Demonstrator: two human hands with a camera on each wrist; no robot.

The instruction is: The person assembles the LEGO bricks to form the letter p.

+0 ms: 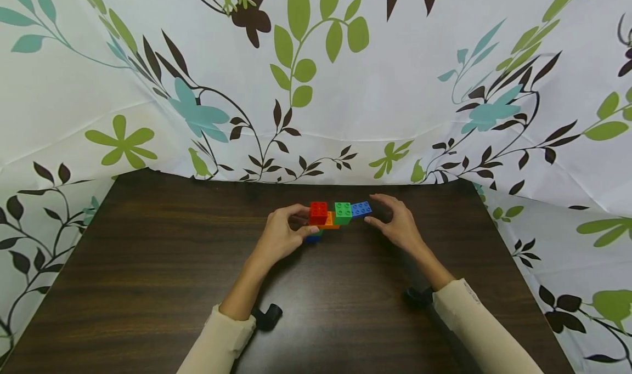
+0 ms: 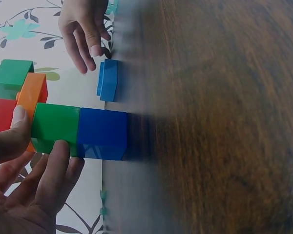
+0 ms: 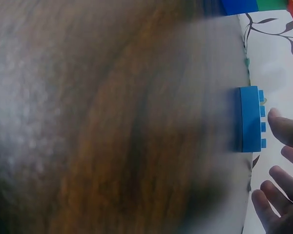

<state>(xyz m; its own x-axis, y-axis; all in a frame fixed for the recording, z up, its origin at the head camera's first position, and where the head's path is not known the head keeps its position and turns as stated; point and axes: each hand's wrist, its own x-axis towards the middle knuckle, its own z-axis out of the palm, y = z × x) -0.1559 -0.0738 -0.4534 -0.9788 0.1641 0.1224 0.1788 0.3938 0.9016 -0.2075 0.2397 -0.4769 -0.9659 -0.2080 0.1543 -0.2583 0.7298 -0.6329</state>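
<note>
My left hand (image 1: pixel 283 234) grips a small stack of building blocks, thumb on the near side and fingers around the back. From the bottom up, the stack has a dark blue block (image 2: pixel 102 134), a green block (image 2: pixel 56 124) and an orange block (image 2: pixel 35 92). On top of the orange one sit a red block (image 1: pixel 318 213) and a second green block (image 1: pixel 343 213), side by side. A separate flat blue block (image 3: pixel 250 119) lies studs up on the table, right of the stack. My right hand (image 1: pixel 397 223) hovers just beside it, fingers spread and holding nothing.
The dark wooden table (image 1: pixel 168 270) runs back to a white cloth (image 1: pixel 237 160) printed with leaves and flowers. Black straps (image 1: pixel 268 317) show at the cuffs of both light sleeves (image 1: pixel 217 338).
</note>
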